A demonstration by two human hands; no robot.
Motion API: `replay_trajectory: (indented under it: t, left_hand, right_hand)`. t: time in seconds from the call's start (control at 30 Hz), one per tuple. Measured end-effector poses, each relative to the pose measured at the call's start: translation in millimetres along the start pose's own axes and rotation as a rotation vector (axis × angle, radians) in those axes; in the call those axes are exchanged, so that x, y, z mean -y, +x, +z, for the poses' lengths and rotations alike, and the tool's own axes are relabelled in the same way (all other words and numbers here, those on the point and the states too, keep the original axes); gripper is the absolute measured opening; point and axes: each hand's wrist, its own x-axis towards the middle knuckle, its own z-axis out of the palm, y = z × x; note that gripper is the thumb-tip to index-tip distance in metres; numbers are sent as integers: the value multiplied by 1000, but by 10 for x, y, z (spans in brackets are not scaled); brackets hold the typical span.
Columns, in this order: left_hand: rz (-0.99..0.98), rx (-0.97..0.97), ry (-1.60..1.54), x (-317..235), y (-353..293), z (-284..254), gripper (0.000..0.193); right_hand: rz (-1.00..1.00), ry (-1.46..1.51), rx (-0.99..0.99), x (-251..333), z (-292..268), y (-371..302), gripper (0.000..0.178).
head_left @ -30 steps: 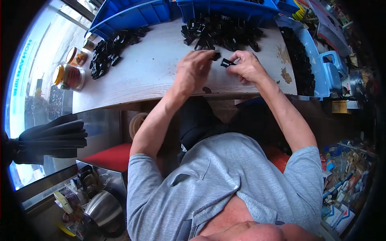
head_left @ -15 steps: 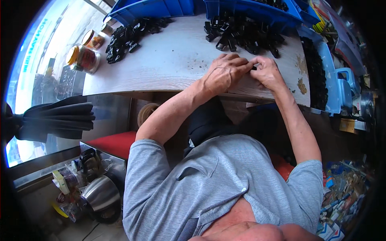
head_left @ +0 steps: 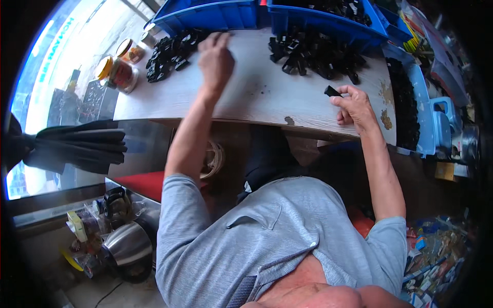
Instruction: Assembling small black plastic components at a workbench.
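Between the thumb and fingers of my right hand [head_left: 354, 107] is a small black plastic part [head_left: 332, 91], held just above the table's right side. My left hand [head_left: 215, 60] is over the far left of the table, beside a pile of small black plastic parts [head_left: 167, 59]. Its fingers are smeared by motion, so whether they hold anything cannot be made out. A second heap of black plastic parts [head_left: 313, 59] lies at the far right, beyond my right hand.
Two blue bins [head_left: 208, 19] stand along the table's far edge; the right one holds black parts. Lidded jars [head_left: 120, 74] sit at the left edge of the worn white table [head_left: 179, 105]. A light-blue tray [head_left: 423, 115] of black parts adjoins the right side.
My hands were together at the table's front middle and are now apart. The left has swung far left to the pile; the right has shifted slightly right and nearer, showing the black part.
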Motion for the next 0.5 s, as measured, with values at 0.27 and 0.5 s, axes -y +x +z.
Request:
replay_trajectory:
  t: [0.27,0.5]
  left_hand:
    - [-164,272,188,601,-124,114,28]
    - [-126,334,-111,136,-233,-34,30]
  right_hand:
    - [-41,389,-541,-215,-995,325,32]
    - [-23,202,-511,-233,-908,408,43]
